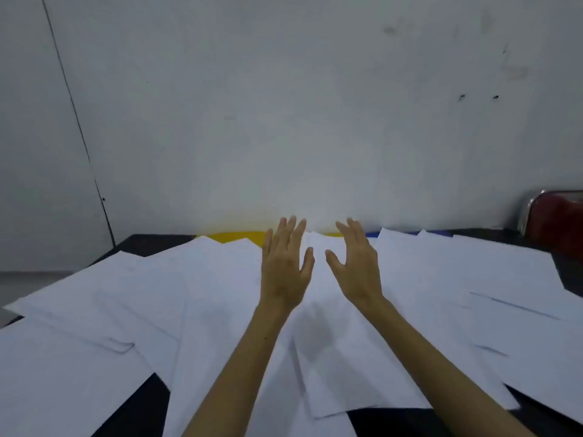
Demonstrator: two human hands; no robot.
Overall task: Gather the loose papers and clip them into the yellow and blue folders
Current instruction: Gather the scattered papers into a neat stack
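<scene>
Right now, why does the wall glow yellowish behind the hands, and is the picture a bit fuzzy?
Head view: the yellow folder casts a warm tint on the wall above it. The left hand and right hand look soft-edged, the loose papers washed out. A faint shadow lies under the hands. The wall seam at left bows with the wide lens.

left hand (285, 269) flat, fingers spread | right hand (358, 263) likewise, empty

You see only a strip of the yellow folder (232, 237) at the far edge; the loose papers (202, 291) cover the rest. The blue folder (410, 233) shows as a thin sliver behind sheets on the right. The red chair (555, 222) is cut off by the right edge. Near sheets run off the bottom and left edges.
</scene>
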